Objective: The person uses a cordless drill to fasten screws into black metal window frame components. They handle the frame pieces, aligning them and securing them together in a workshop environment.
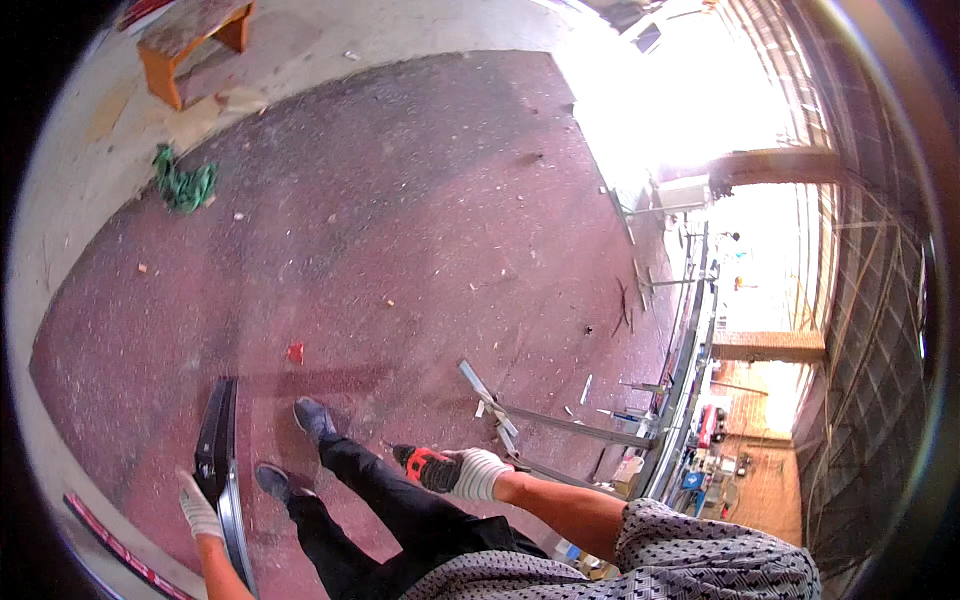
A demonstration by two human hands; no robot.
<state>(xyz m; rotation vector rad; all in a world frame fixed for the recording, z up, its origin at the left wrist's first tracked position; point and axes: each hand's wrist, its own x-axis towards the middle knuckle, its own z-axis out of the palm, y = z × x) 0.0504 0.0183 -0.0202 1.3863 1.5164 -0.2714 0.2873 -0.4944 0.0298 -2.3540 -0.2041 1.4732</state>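
My right hand [482, 474], in a pale striped glove, is closed round a red and black cordless drill [424, 466]. The tool is level with my thighs, its nose toward the left. At lower left, my gloved left hand [200, 508] grips the side of a long black and silver metal profile [232, 505]. That piece stands out ahead of me, its dark far end [218, 420] reaching out beside my shoes. The fingers of the left hand are partly hidden behind it.
A metal workbench frame [680, 400] with bars and tools runs along the right. Metal offcuts [487, 398] are by its jutting arm. Scraps, including a red piece [296, 352], dot the reddish floor [400, 230]. A green cloth [185, 182] and wooden bench [190, 40] are at far left.
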